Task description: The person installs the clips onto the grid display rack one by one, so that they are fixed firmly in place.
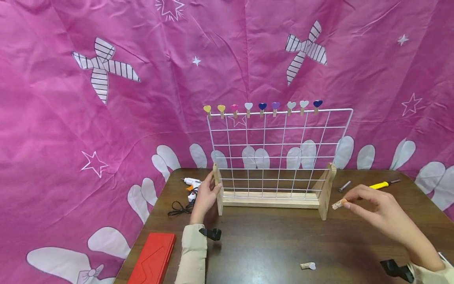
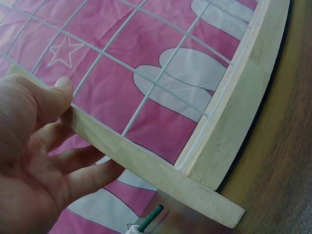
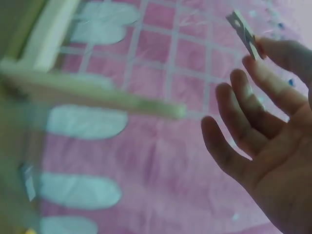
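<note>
A white wire grid stands upright in a wooden base on the table. My left hand grips the base's left side piece, thumb in front and fingers behind. To the right of the stand, my right hand pinches a small wooden clothespin between thumb and index finger; its pale body also shows in the blurred right wrist view, and a bit of orange shows at the fingertips. Several heart-topped clothespins in yellow, pink, white, blue and purple line the grid's top wire.
One white-heart clothespin lies near the front of the brown table. A red case lies at front left. Behind my left hand is a glue gun with a black cord. A yellow-handled tool and a metal cylinder lie right.
</note>
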`<act>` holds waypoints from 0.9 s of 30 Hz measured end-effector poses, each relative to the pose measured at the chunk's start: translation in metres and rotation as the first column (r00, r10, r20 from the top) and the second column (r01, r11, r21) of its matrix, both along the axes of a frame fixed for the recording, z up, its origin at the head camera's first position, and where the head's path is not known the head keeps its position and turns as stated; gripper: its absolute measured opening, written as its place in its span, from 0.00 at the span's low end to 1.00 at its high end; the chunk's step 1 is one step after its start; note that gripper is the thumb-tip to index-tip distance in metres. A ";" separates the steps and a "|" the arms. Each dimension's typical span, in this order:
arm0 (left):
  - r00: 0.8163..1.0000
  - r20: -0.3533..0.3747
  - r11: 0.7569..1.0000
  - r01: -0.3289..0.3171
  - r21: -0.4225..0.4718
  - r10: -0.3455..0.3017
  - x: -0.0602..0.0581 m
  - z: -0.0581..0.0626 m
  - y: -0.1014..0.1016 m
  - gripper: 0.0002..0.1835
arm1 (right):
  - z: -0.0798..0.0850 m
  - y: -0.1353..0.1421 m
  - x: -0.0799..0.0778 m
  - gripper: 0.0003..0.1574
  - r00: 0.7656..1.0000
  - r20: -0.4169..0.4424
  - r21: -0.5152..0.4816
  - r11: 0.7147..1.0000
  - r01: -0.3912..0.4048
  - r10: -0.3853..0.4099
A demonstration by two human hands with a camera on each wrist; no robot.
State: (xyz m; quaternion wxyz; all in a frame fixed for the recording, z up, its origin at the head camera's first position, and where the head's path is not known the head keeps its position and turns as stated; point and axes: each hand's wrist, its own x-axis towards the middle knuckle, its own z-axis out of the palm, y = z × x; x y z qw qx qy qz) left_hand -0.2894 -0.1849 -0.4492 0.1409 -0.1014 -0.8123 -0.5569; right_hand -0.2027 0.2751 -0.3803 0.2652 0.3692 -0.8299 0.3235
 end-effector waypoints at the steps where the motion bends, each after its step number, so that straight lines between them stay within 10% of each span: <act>1: 1.000 0.005 1.000 -0.003 0.001 0.003 -0.003 -0.003 -0.001 0.31 | 0.007 -0.005 -0.002 0.26 1.000 -0.006 -0.018 1.000 -0.005 0.005; 14: 1.000 -0.010 0.999 -0.027 0.027 0.027 -0.009 -0.017 -0.006 0.31 | 0.123 -0.057 -0.009 0.14 1.000 -0.025 -0.284 0.959 -0.022 0.015; 27: 1.000 -0.026 0.999 0.004 0.032 -0.003 -0.010 -0.017 -0.004 0.31 | 0.171 -0.050 -0.072 0.06 0.969 -0.151 -0.267 0.952 0.149 -0.194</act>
